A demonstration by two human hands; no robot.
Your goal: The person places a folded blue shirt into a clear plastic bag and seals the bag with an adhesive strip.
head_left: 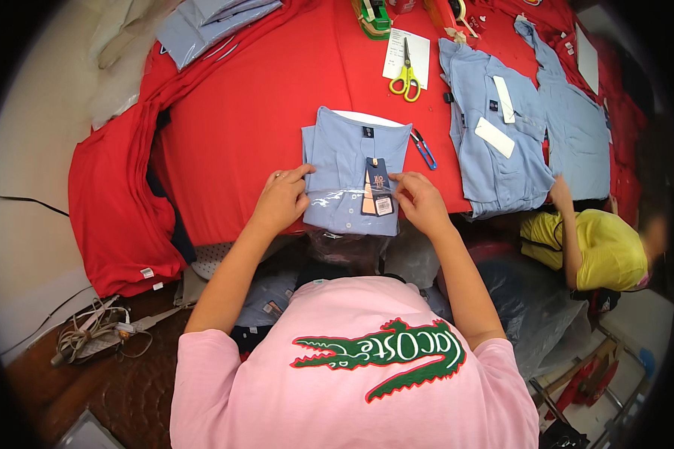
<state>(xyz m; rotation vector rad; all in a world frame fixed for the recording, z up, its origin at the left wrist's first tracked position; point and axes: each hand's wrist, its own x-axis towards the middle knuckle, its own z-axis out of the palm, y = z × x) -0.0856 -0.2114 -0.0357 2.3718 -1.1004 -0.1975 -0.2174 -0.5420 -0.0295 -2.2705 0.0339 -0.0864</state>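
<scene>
A folded light-blue shirt (pixel 337 161) lies in front of me, its collar pointing away and a white insert showing at the neck. Its lower part is inside a clear plastic bag (pixel 326 202), whose shiny edge crosses the shirt. A dark-blue hang tag (pixel 379 179) with a paler tag beside it rests on the shirt's right half. My left hand (pixel 283 198) is closed at the bag's left edge, index finger against the shirt. My right hand (pixel 422 200) pinches the bag's right edge near the hang tag. The exact grip of both is partly hidden.
Blue-handled thread snips (pixel 424 150) lie right of the shirt. Yellow scissors (pixel 406 81) rest on a paper (pixel 419 52), near a green tape dispenser (pixel 372 19). More blue shirts (pixel 494 172) lie at right, beside a person in yellow (pixel 610 251). Red cloth (pixel 247 142) covers the table.
</scene>
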